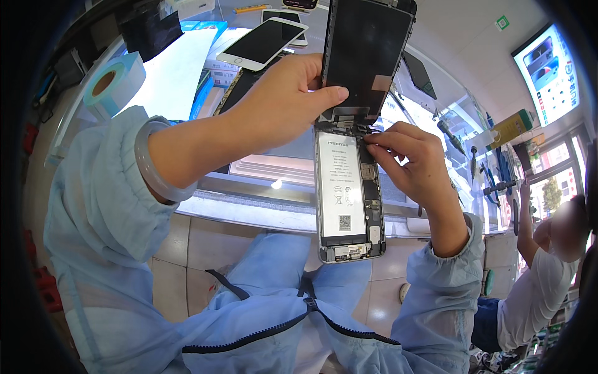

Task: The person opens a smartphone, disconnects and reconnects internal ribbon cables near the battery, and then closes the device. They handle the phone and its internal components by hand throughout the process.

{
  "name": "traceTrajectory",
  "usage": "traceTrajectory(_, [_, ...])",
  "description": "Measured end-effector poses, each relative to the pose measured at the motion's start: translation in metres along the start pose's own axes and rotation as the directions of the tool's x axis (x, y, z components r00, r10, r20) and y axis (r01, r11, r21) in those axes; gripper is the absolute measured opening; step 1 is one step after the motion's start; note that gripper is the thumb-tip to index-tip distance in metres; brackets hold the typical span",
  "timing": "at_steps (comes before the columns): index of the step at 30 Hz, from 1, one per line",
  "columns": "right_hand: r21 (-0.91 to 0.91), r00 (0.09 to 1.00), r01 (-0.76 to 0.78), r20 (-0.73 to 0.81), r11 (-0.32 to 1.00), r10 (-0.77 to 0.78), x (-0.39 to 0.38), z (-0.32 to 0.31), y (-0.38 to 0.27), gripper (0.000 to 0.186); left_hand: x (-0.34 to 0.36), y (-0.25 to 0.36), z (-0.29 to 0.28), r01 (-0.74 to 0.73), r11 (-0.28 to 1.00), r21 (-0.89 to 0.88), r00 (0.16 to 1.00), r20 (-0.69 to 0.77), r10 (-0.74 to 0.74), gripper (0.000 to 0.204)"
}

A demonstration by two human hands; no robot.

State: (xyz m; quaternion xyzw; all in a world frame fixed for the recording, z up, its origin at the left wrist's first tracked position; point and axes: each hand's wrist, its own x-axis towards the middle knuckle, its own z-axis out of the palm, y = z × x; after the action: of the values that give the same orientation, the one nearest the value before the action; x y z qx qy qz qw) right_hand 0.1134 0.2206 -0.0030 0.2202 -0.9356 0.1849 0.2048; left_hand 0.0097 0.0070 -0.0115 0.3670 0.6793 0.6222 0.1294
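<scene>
An opened smartphone is held out over the counter's near edge. Its dark screen assembly (358, 56) stands folded up from the body, and my left hand (293, 90) grips its lower left side, thumb across the inner face. Below it, the phone body (372, 206) shows a white battery (339, 181) and the circuit board along its right side. My right hand (414, 159) has thumb and forefinger pinched at the board's upper end, close to the hinge line. Whatever lies between those fingertips is too small to make out.
A white phone (265, 43) lies on the glass counter (280, 193), left of the screen. Further left are a white sheet (165, 78) and a label roll (112, 84). Screwdrivers (451, 137) and pliers (489, 187) are at the right. Another person (536, 280) is at far right.
</scene>
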Motion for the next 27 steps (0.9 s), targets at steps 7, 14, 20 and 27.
traceTrajectory(7, [0.06,0.998,-0.064,0.03,0.996,0.062,0.0016,-0.0025,-0.0032,0.009,0.001,-0.0028,-0.0002,0.007,1.0,-0.001,1.0,0.0,-0.007,0.019])
traceTrajectory(14, [0.056,0.997,-0.07,0.016,0.996,0.07,0.0009,-0.0006,-0.0039,0.011,0.0004,-0.0013,-0.0003,0.009,1.0,0.006,1.0,0.001,-0.009,0.019])
traceTrajectory(20, [0.026,0.999,-0.03,0.02,0.999,0.03,0.0005,0.0004,-0.0015,0.012,0.0,-0.0002,0.0004,-0.004,1.0,0.016,1.0,0.005,0.004,0.018])
traceTrajectory(27, [-0.03,0.998,-0.034,-0.047,0.999,0.033,-0.0017,0.0042,-0.0032,0.011,0.0005,-0.0024,0.0007,0.007,1.0,0.026,1.0,-0.01,-0.007,0.016])
